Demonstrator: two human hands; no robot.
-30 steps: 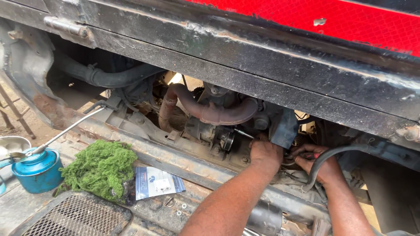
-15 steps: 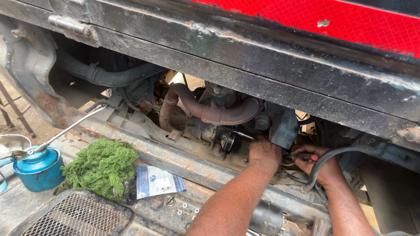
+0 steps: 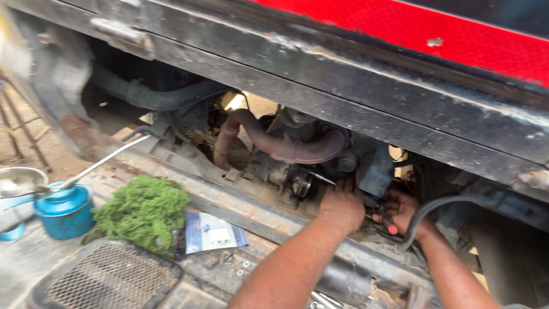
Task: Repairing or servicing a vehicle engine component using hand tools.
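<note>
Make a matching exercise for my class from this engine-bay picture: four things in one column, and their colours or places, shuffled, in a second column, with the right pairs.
Things:
1. oil can
2. bundle of fibre
3. curved pipe
4. left hand

Descriptions:
A. rusty brown, arching across the engine
B. green, lying beside the blue can
C. pressed on the engine below the pipe's right end
D. blue, with a long thin spout, at far left

Pairs: 1-D, 2-B, 3-A, 4-C
</note>
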